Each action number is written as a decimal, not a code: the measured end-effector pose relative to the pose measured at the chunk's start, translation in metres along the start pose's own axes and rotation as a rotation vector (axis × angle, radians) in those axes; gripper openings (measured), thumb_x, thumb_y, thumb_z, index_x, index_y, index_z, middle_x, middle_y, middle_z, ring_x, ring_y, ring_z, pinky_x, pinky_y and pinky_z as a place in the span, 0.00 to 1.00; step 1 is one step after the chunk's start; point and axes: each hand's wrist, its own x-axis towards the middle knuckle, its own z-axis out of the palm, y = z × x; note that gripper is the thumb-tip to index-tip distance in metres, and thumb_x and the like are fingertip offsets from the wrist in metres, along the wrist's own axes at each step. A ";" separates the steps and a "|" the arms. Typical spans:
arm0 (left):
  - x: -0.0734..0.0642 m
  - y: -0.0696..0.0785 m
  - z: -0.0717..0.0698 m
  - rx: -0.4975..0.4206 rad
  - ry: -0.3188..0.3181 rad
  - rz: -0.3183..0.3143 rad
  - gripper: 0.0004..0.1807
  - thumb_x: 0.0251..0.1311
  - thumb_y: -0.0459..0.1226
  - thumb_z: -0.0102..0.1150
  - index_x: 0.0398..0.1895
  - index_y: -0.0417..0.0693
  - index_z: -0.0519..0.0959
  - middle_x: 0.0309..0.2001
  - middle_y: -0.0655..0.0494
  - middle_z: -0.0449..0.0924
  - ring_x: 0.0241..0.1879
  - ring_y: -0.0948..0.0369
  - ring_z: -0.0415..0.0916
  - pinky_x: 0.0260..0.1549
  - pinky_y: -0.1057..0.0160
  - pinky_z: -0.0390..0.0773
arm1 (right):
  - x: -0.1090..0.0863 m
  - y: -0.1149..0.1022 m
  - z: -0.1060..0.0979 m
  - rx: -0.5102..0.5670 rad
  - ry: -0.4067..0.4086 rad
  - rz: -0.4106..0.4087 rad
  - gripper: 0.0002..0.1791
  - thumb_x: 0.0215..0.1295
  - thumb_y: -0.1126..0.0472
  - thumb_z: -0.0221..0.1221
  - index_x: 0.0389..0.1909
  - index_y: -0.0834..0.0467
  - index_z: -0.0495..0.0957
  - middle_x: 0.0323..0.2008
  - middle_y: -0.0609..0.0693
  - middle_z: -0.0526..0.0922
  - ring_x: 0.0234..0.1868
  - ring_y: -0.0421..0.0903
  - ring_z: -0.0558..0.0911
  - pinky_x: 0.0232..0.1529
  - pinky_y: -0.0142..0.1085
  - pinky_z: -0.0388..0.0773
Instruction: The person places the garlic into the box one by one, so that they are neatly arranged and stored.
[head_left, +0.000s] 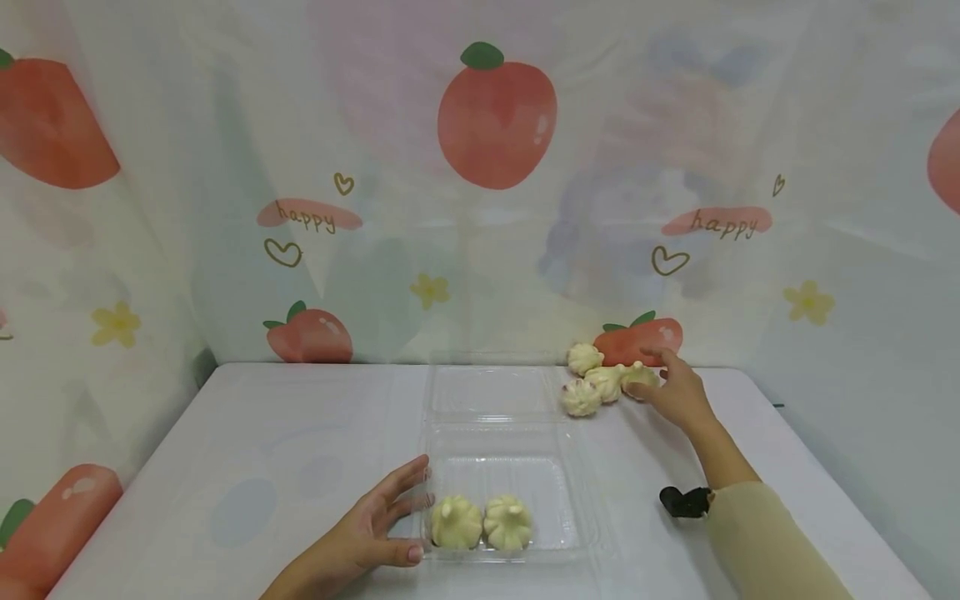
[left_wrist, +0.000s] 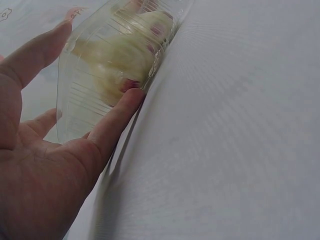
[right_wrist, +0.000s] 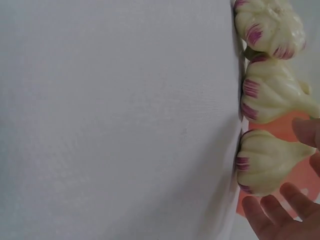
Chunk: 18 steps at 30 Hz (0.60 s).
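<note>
A clear plastic clamshell box (head_left: pixel 558 500) lies unfolded on the table, its lid (head_left: pixel 487 392) laid back toward the wall. Two garlic bulbs, a left one (head_left: pixel 456 523) and a right one (head_left: pixel 507 523), sit side by side along the box's near edge. My left hand (head_left: pixel 375 525) touches the box's left side with extended fingers and thumb. At the back right, my right hand (head_left: pixel 678 392) is spread around a garlic bulb (right_wrist: pixel 267 162), with thumb and fingers on either side of it and visible gaps. More bulbs (head_left: pixel 581 397) cluster just left of that one.
The white table (head_left: pixel 300 467) meets a patterned cloth wall (head_left: pixel 480 250) right behind the bulbs. Another cloth side (head_left: pixel 82 375) rises at the left. A black strap piece (head_left: pixel 684 502) hangs at the right sleeve (head_left: pixel 772 542).
</note>
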 end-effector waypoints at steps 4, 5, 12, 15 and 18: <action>0.000 0.001 0.000 0.002 0.000 -0.001 0.53 0.61 0.34 0.67 0.81 0.58 0.43 0.80 0.43 0.36 0.77 0.40 0.45 0.62 0.45 0.71 | 0.002 0.001 0.002 -0.003 -0.023 0.013 0.39 0.64 0.55 0.65 0.72 0.62 0.60 0.66 0.71 0.66 0.65 0.73 0.65 0.59 0.64 0.69; -0.001 0.001 0.000 0.000 0.000 0.001 0.53 0.61 0.34 0.67 0.81 0.58 0.43 0.80 0.43 0.35 0.77 0.40 0.45 0.62 0.45 0.72 | 0.003 0.002 0.003 -0.007 -0.029 0.016 0.38 0.63 0.55 0.65 0.70 0.63 0.61 0.66 0.72 0.67 0.65 0.73 0.66 0.59 0.64 0.69; -0.001 0.000 -0.001 -0.016 -0.013 0.014 0.53 0.61 0.33 0.67 0.81 0.57 0.42 0.80 0.42 0.34 0.77 0.39 0.44 0.61 0.47 0.72 | 0.006 0.006 0.008 -0.052 -0.060 0.076 0.38 0.62 0.54 0.65 0.67 0.68 0.63 0.64 0.73 0.67 0.63 0.71 0.66 0.60 0.65 0.66; -0.001 -0.001 -0.001 -0.010 -0.013 0.020 0.53 0.61 0.33 0.67 0.81 0.57 0.42 0.80 0.43 0.35 0.77 0.40 0.45 0.61 0.47 0.72 | 0.007 0.007 0.009 -0.060 -0.055 0.091 0.38 0.62 0.54 0.64 0.67 0.69 0.63 0.65 0.74 0.66 0.64 0.72 0.65 0.61 0.65 0.64; -0.001 -0.001 -0.001 -0.011 -0.016 0.024 0.53 0.61 0.33 0.67 0.81 0.57 0.42 0.80 0.43 0.35 0.77 0.40 0.44 0.61 0.47 0.72 | 0.007 0.009 0.009 -0.064 -0.046 0.096 0.37 0.61 0.55 0.65 0.66 0.69 0.63 0.65 0.75 0.65 0.64 0.73 0.65 0.61 0.65 0.64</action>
